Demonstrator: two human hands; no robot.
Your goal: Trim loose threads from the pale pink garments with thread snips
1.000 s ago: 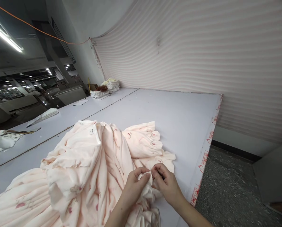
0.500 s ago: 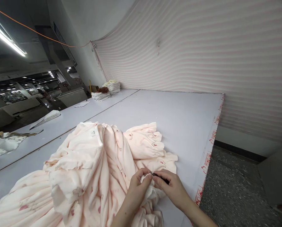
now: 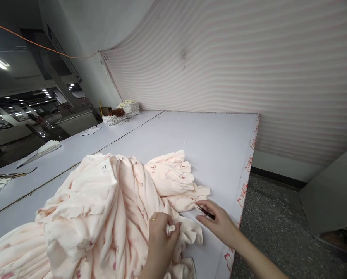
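Observation:
A pale pink garment point(image 3: 100, 201) with small printed figures, ruffled edges and a white neck label lies heaped on the table. My left hand point(image 3: 162, 236) is closed round a bunched bit of its ruffled fabric, a white fold poking out between thumb and fingers. On one finger is a small yellow spot or ring. My right hand point(image 3: 220, 221) is to the right, apart from the left, and grips dark thread snips point(image 3: 206, 212) whose thin points face up and left, close to a ruffled cuff point(image 3: 201, 192).
The pale grey table point(image 3: 208, 143) has a seam across it and red-printed tape along its right edge. Folded cloth stacks point(image 3: 129, 109) stand at the far end. Papers point(image 3: 45, 149) and scraps lie at left. A striped sheet point(image 3: 220, 62) hangs behind; speckled floor point(image 3: 266, 217) shows at right.
My hands were together at the fabric edge; now the right hand with the snips has drawn away to the right. My left hand has turned and closed over the fabric. The view has shifted slightly.

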